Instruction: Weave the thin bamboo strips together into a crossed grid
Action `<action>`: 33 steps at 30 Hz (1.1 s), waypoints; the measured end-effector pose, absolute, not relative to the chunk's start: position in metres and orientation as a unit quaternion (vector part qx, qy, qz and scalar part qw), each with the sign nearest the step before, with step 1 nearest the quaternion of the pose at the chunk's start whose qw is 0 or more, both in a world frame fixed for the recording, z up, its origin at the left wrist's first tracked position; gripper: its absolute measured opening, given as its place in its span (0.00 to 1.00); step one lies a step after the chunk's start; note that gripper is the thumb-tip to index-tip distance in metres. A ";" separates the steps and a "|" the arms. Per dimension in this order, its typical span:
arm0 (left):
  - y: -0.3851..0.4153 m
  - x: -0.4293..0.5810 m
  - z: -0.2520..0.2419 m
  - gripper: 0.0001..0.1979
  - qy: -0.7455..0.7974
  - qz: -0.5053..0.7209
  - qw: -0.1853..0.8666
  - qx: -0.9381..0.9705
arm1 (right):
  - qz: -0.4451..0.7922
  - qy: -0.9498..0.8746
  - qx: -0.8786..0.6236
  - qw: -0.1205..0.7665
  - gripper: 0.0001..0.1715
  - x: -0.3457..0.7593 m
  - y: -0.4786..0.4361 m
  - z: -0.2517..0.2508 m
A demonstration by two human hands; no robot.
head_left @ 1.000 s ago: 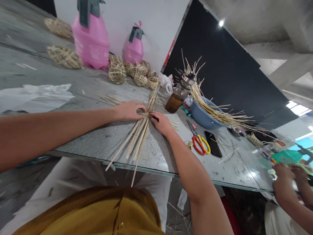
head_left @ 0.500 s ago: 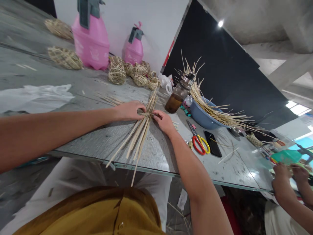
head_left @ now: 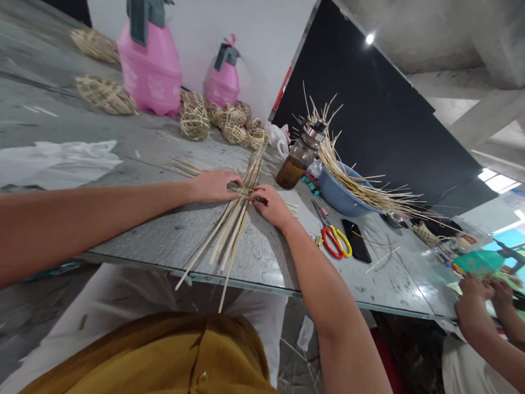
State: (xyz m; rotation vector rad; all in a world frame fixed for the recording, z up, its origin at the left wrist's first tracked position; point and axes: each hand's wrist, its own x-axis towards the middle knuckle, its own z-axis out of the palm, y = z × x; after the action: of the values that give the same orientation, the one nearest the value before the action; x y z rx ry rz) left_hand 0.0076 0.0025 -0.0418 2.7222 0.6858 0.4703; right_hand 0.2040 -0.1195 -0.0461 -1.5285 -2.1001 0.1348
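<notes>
Pale bamboo strips (head_left: 233, 229) cross one another on the grey table in front of me, some pointing to my body and others to the back and left. My left hand (head_left: 217, 185) grips the strips at the left of the crossing, thumb and fingers curled round them. On the right side of the same crossing, my right hand (head_left: 269, 203) is closed, its fingertips pinching strips there. The exact strips between my fingers are partly hidden. One long strip hangs past the table's front edge.
Woven bamboo balls (head_left: 194, 117) lie by two pink spray bottles (head_left: 150, 71). To the right are a bottle of brown liquid (head_left: 292, 169), scissors (head_left: 334, 241), a phone (head_left: 356, 241) and a blue basin (head_left: 340, 191) of strips. Another person's hands (head_left: 476, 290) work at far right.
My right hand has shifted slightly left, closer to the crossing, and its fingers have curled in more. The left hand stays on the strips, almost unmoved.
</notes>
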 end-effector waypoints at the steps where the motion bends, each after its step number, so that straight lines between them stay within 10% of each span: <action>1: 0.002 0.008 -0.042 0.26 0.238 0.163 0.147 0.946 | 0.050 -0.782 -0.566 0.258 0.10 0.203 -0.120 -0.045; 33: 0.009 0.010 -0.049 0.24 0.219 0.168 0.128 0.953 | 0.004 -0.858 -0.474 0.198 0.12 0.211 -0.114 -0.044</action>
State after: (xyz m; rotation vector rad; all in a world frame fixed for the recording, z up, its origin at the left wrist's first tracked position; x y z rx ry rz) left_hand 0.0096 0.0090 -0.0489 2.7707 0.6384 0.4878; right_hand 0.2111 -0.1138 -0.0441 -1.3268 -2.4015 0.0118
